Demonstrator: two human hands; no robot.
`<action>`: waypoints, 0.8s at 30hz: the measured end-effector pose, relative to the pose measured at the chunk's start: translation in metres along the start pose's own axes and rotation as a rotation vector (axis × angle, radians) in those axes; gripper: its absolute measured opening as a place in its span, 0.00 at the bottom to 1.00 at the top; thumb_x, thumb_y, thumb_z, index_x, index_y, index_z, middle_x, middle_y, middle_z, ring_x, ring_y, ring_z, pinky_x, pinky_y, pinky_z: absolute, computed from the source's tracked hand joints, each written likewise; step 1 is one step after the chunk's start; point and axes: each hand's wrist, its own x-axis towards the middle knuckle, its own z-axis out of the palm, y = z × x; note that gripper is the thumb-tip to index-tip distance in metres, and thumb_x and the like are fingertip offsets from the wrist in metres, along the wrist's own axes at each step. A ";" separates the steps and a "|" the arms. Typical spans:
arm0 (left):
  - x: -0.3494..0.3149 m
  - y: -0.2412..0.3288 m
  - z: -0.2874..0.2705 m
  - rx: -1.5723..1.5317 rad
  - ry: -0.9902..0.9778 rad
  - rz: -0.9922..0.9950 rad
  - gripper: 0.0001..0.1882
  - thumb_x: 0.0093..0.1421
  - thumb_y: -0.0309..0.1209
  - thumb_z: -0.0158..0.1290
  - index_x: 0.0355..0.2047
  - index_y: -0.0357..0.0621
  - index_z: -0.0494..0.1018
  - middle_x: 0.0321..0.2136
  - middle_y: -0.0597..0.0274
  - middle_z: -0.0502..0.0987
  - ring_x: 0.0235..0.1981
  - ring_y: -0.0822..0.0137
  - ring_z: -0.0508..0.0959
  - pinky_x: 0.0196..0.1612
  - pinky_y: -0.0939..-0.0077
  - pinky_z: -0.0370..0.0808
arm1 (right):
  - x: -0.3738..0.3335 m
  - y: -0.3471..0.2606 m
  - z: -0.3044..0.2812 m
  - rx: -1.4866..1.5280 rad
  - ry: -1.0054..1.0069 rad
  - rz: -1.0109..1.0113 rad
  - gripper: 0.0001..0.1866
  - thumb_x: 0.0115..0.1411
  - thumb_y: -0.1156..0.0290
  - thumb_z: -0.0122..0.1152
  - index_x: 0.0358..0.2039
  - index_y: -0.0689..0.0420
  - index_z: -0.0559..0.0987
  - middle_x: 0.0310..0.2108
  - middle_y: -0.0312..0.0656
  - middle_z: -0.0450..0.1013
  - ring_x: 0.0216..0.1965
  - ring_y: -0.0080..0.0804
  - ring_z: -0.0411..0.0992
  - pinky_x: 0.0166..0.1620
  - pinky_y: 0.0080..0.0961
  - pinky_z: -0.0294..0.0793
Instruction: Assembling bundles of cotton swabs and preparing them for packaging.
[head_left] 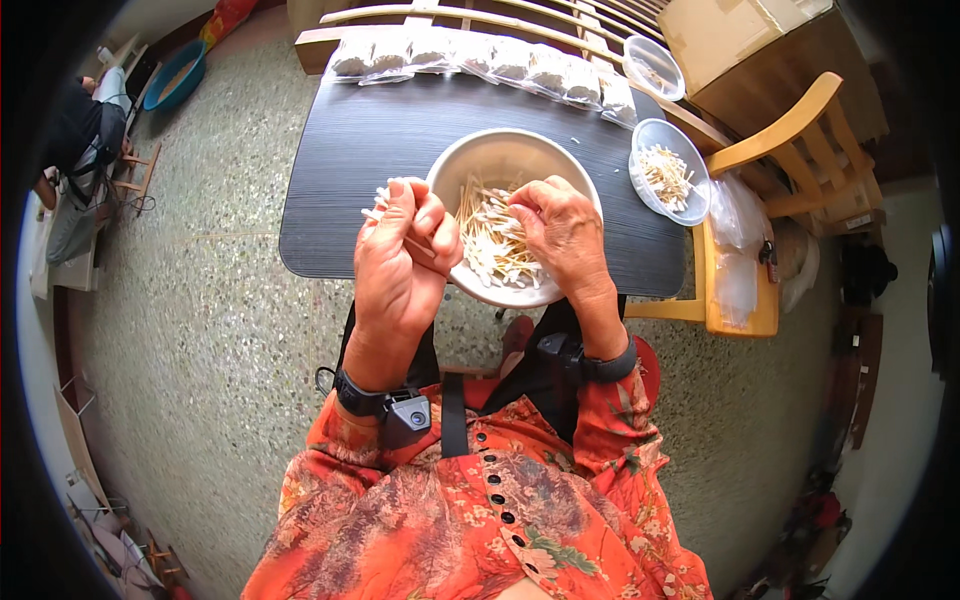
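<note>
A wide pale bowl (pixel 515 150) stands at the table's near edge with a heap of cotton swabs (pixel 492 245) in it, white tips on thin wooden sticks. My left hand (pixel 395 270) is raised at the bowl's left side, its fingers closed round a small bunch of cotton swabs (pixel 378 204) whose white tips stick out by the thumb. Over the right part of the bowl, my right hand (pixel 568 235) bends down with thumb and fingertips pinched together at the heap. Exactly what lies between those fingertips is hidden.
Filled clear plastic bags (pixel 470 55) line the far edge of the dark table (pixel 345 170). A clear bowl of cotton swabs (pixel 690 205) stands at the right, near a wooden chair (pixel 745 310) with plastic bags. Another clear tub (pixel 655 62) sits behind. A person (pixel 85 130) is far left.
</note>
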 end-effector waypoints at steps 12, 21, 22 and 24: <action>0.004 -0.002 -0.002 0.077 0.013 0.044 0.15 0.64 0.42 0.42 0.26 0.45 0.65 0.14 0.71 0.55 0.10 0.78 0.56 0.11 0.85 0.52 | 0.009 -0.003 0.012 -0.159 -0.088 -0.057 0.03 0.48 0.71 0.61 0.25 0.55 0.77 0.25 0.40 0.68 0.30 0.39 0.71 0.34 0.31 0.70; 0.002 -0.005 0.003 0.072 0.005 0.025 0.14 0.65 0.39 0.41 0.28 0.43 0.65 0.14 0.71 0.55 0.10 0.79 0.55 0.12 0.85 0.51 | 0.011 -0.001 -0.002 0.409 -0.020 0.150 0.03 0.48 0.77 0.61 0.25 0.60 0.76 0.26 0.40 0.72 0.25 0.27 0.73 0.28 0.24 0.72; 0.001 -0.006 0.003 0.075 -0.001 0.028 0.14 0.65 0.39 0.41 0.28 0.43 0.65 0.14 0.71 0.55 0.10 0.79 0.55 0.12 0.85 0.51 | 0.011 -0.002 -0.003 0.409 -0.015 0.144 0.03 0.48 0.77 0.61 0.25 0.60 0.76 0.26 0.40 0.72 0.25 0.27 0.73 0.28 0.24 0.72; -0.002 -0.008 0.005 0.158 0.031 0.035 0.11 0.64 0.37 0.44 0.30 0.42 0.67 0.13 0.74 0.54 0.09 0.81 0.53 0.12 0.85 0.48 | 0.008 -0.004 -0.005 0.787 0.077 0.293 0.05 0.53 0.75 0.59 0.30 0.62 0.75 0.28 0.41 0.74 0.25 0.23 0.73 0.26 0.17 0.72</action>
